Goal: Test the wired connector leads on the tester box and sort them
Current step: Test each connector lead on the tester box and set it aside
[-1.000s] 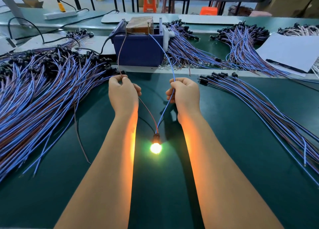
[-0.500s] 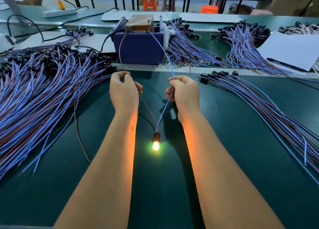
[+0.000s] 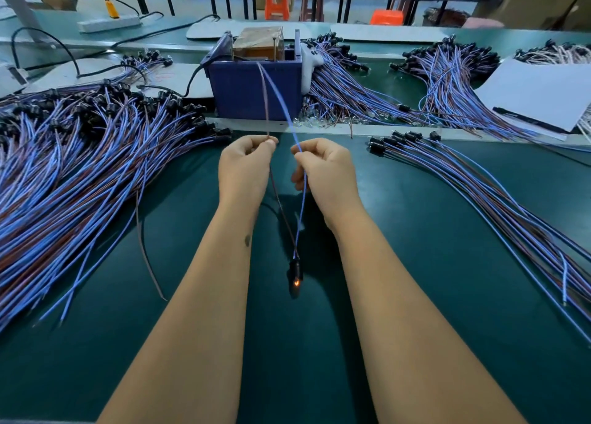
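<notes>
My left hand [image 3: 244,167] pinches the brown wire [image 3: 265,103] of one lead and my right hand [image 3: 323,171] pinches its blue wire [image 3: 281,100]. Both wires rise to the top edge of the dark blue tester box [image 3: 256,94] just beyond my hands. Below and between my wrists the two wires meet at a black lamp connector [image 3: 295,275], which hangs just over the green mat [image 3: 415,263] and shows only a faint orange glow.
A big heap of blue and brown leads [image 3: 80,174] fills the left side. A smaller fan of leads [image 3: 473,187] lies on the right, more bundles [image 3: 351,91] behind the box. White paper with a pen [image 3: 537,97] sits far right. A loose brown wire [image 3: 145,251] lies by my left forearm.
The lamp has gone from a bright green-yellow light to a faint orange glow. My hands have drawn closer together, and the wire ends have shifted on the box.
</notes>
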